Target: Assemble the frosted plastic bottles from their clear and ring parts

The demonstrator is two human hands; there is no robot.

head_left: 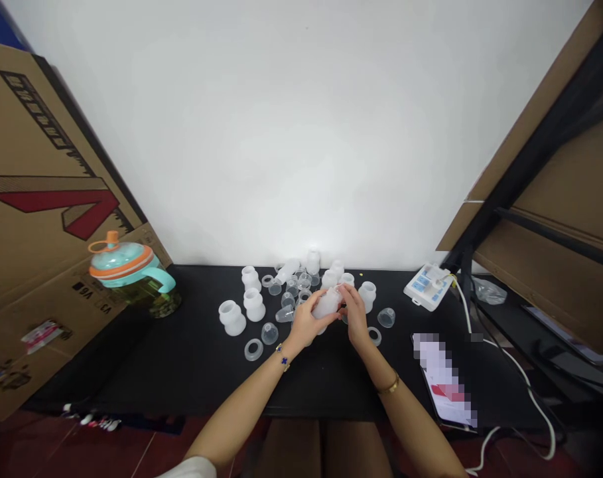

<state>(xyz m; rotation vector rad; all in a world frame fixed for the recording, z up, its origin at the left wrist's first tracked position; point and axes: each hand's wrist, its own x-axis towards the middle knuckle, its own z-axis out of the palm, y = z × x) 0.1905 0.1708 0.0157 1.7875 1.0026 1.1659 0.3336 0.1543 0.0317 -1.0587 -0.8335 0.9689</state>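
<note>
A translucent white bottle (327, 303) is held between my two hands over the black table. My left hand (308, 318) wraps round its left side and underside. The fingers of my right hand (353, 312) are closed at the bottle's top right end; what they pinch there is too small to tell. Around the hands stand several white bottles, among them one at the left (232, 318) and one at the right (367, 296). Clear domed caps (270, 333) and white rings (253, 350) lie near them, with more caps behind my left hand.
A large teal and orange jug (132, 272) stands at the left by a cardboard box (32, 219). At the right are a white power box (429, 287), a phone (445, 385) and white cables (517, 368). A white wall (301, 133) rises behind the black table (192, 372).
</note>
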